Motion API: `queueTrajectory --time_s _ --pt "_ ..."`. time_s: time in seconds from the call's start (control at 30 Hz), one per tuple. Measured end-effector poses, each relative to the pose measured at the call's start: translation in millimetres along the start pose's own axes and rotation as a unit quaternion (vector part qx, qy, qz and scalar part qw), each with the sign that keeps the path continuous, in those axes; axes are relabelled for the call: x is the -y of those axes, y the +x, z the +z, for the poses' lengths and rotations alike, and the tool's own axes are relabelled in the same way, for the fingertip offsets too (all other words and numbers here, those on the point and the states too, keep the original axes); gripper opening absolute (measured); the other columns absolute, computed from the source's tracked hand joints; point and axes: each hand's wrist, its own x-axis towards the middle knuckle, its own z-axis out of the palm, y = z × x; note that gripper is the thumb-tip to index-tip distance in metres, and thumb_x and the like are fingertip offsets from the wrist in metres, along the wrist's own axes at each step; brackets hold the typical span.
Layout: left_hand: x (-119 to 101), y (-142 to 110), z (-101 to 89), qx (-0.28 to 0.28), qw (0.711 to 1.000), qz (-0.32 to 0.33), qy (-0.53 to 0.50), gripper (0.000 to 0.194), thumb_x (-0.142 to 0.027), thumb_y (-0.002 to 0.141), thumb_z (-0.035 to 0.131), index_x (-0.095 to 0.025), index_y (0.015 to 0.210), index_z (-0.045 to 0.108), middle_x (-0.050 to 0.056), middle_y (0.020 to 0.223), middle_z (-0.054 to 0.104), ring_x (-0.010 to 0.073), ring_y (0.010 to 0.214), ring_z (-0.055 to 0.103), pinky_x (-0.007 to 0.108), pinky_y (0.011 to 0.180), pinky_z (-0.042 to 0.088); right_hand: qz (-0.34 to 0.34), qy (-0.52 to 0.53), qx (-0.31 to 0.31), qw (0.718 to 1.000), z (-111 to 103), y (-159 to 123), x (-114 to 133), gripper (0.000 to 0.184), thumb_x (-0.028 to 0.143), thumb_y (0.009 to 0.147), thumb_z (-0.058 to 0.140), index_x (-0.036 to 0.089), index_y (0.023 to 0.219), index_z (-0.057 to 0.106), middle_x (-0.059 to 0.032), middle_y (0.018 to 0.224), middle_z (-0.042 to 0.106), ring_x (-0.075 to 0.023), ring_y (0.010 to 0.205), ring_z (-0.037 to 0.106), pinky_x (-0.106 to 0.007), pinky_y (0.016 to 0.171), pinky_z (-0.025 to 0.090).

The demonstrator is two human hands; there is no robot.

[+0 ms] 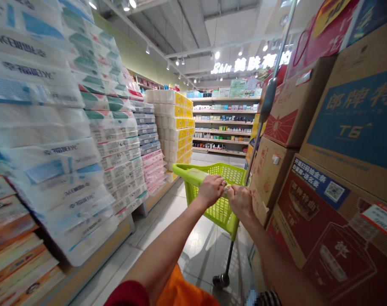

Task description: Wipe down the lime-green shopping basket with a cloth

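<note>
In front of me stands a lime-green shopping cart (193,199) with a perforated plastic basket and a black caster wheel (221,280) on a thin dark leg. My left hand (211,189) is closed over the middle of the cart's handle bar. Close beside it, my right hand (240,199) wraps round the right part of the same bar. The two hands almost touch. Through the perforated walls I make out nothing in the basket, though my hands hide part of it.
Tall stacks of wrapped tissue packs (66,161) line the left side, with yellow-and-white packs (177,127) farther on. Cardboard boxes (349,114) are piled close on the right, behind a slim metal pole (270,93). Tiled floor (161,221) runs towards stocked shelves (223,123).
</note>
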Motion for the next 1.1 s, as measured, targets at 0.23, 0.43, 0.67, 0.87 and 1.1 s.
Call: queueTrajectory --time_s 0.23,0.43,0.67,0.87,1.1 --pt "21 4 -17.3 -0.034 0.989 -0.14 0.034 0.028 -0.022 0.085 0.04 -0.016 0.102 0.061 0.007 0.112 0.062 0.0173 0.107 0.053 0.033 0.097 0.038 -0.024 0.042 -0.077 0.996 4 -7 -19 0.031 0.027 0.081 0.038 0.018 0.059 0.058 -0.0041 0.057 0.059 -0.0174 0.063 0.051 -0.031 0.074 0.036" --pt "-7 3 2.5 -0.011 1.0 0.002 0.016 0.028 -0.033 0.086 0.041 -0.021 0.099 0.062 0.003 0.11 0.063 0.0167 0.104 0.053 0.034 0.098 0.036 -0.046 0.059 -0.059 0.995 8 -1 -40 0.031 0.026 0.082 0.037 0.017 0.062 0.06 -0.0042 0.06 0.061 -0.0171 0.065 0.052 -0.03 0.074 0.035" --pt "26 2 -9.5 -0.074 0.982 -0.152 0.079 0.029 -0.025 0.087 0.037 -0.014 0.102 0.06 0.009 0.108 0.064 0.0192 0.103 0.055 0.035 0.093 0.041 -0.029 0.011 0.004 1.0 5 15 -46 0.03 0.027 0.081 0.039 0.018 0.057 0.055 -0.0032 0.058 0.06 -0.0173 0.065 0.052 -0.032 0.074 0.031" --pt "-13 6 16.0 -0.062 0.996 0.014 0.057 0.026 -0.03 0.086 0.043 -0.02 0.105 0.058 0.005 0.115 0.061 0.0173 0.108 0.053 0.034 0.098 0.037 -0.055 0.002 0.022 0.998 13 19 -27 0.029 0.02 0.083 0.037 0.017 0.062 0.058 -0.0062 0.066 0.064 -0.0174 0.065 0.054 -0.032 0.071 0.029" --pt "32 -6 -10.4 -0.11 0.97 -0.191 0.102 0.027 -0.026 0.087 0.039 -0.019 0.104 0.059 0.007 0.113 0.062 0.0205 0.107 0.054 0.047 0.102 0.027 -0.068 0.082 -0.056 0.993 21 8 -39 0.023 0.017 0.078 0.04 0.019 0.074 0.063 -0.0026 0.074 0.067 -0.0166 0.073 0.057 -0.033 0.08 0.029"
